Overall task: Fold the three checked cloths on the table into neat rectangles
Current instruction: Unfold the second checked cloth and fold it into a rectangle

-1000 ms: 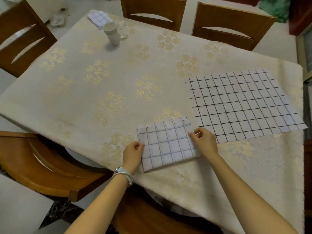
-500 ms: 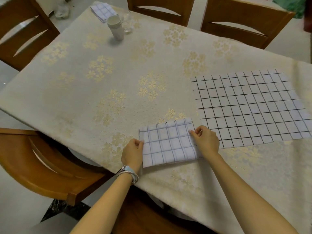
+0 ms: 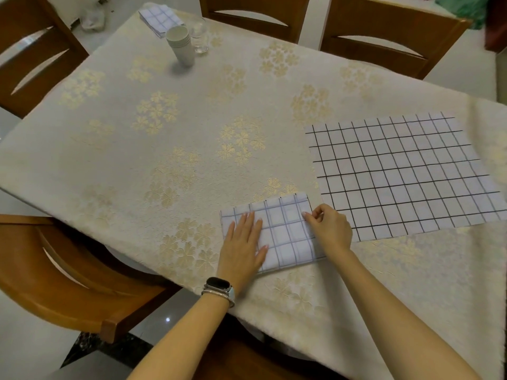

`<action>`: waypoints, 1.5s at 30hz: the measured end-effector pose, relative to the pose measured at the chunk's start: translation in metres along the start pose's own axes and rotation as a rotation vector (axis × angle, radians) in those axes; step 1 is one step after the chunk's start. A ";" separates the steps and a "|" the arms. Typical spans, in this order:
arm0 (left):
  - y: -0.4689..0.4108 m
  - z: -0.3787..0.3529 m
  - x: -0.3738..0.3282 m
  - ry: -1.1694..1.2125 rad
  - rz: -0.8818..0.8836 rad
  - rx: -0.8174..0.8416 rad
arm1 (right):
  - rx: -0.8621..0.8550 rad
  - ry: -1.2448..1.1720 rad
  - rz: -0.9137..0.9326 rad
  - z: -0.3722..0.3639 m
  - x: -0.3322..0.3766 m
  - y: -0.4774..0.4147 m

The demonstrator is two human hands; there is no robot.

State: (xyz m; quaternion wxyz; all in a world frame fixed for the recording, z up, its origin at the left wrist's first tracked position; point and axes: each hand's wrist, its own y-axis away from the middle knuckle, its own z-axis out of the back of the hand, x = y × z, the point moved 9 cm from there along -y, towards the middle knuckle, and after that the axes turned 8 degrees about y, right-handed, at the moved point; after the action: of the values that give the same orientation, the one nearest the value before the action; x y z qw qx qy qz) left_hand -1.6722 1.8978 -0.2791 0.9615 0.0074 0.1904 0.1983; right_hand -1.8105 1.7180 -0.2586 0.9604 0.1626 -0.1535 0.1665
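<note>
Left hand [image 3: 242,245] is pressing flat on the folded cloth [image 3: 288,234], right hand [image 3: 332,229] is pinching its right edge (squaring it, likely); spread cloth [image 3: 406,174] is waiting next.

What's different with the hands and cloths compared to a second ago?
The left hand let go of the small cloth at its left edge and moved onto it, pressing flat. The right hand still pinches the right edge. The large cloth stays spread open.

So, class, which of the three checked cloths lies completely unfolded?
The large white black-lined checked cloth on the right; the other two are folded small.
</note>
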 end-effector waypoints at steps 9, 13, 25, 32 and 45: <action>0.007 -0.022 0.009 -0.050 0.033 0.134 | -0.038 0.052 0.013 0.004 0.002 0.002; 0.006 -0.024 0.011 -0.052 0.031 0.149 | -0.392 0.218 0.332 0.025 0.044 0.026; 0.005 -0.020 0.008 -0.016 0.010 0.145 | 0.051 0.381 0.696 -0.085 0.073 0.059; 0.016 -0.013 0.029 -0.072 -0.065 0.162 | 0.050 0.420 0.608 -0.070 0.034 0.046; 0.022 0.038 0.045 0.212 0.094 -0.043 | 0.026 0.374 0.608 -0.049 0.034 0.047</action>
State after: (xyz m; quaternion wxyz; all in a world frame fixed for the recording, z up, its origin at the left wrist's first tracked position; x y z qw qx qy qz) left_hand -1.6280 1.9379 -0.2581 0.9256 -0.0256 0.2861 0.2467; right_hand -1.7856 1.7873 -0.2788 0.8762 0.0883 -0.0143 0.4736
